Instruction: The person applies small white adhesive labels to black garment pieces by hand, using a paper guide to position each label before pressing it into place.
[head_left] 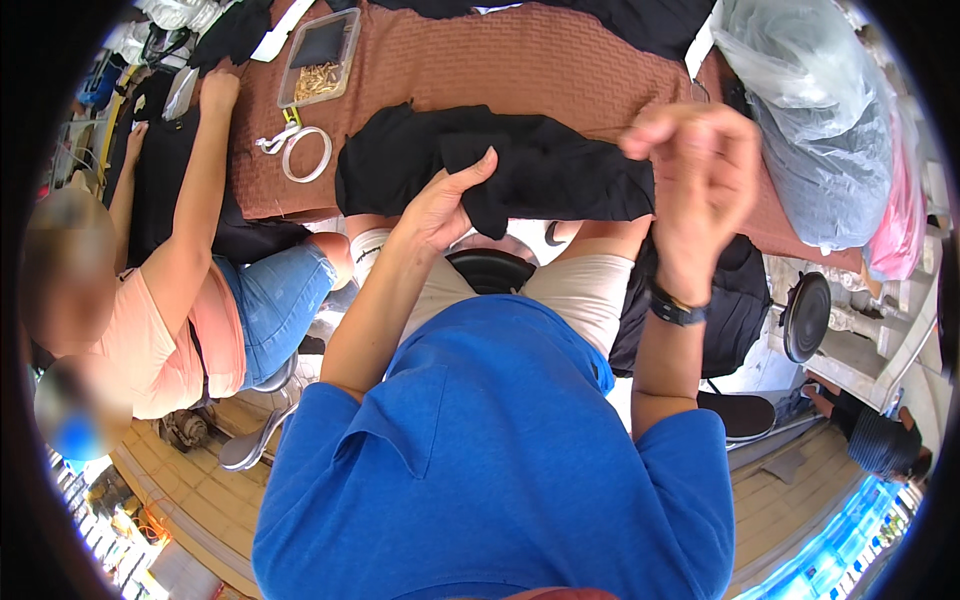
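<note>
A folded black garment [570,165] lies across the near edge of the table in front of me. At its near left part is my left hand [440,208], its thumb over the cloth and its fingers partly hidden under a hanging fold. I see that hand gripping the fabric. Over the garment's right end, my right hand [705,160] is raised and smeared by motion. Its fingers are bent, but whether they hold anything cannot be made out. A dark watch [675,306] is on my right wrist.
A brown cloth [480,65] covers the table. Back left stand a clear plastic box [320,58] with small gold-coloured pieces and a white ring of tape [307,155]. Large plastic bags [815,130] crowd the right side. A co-worker [150,330] sits at my left, handling black cloth.
</note>
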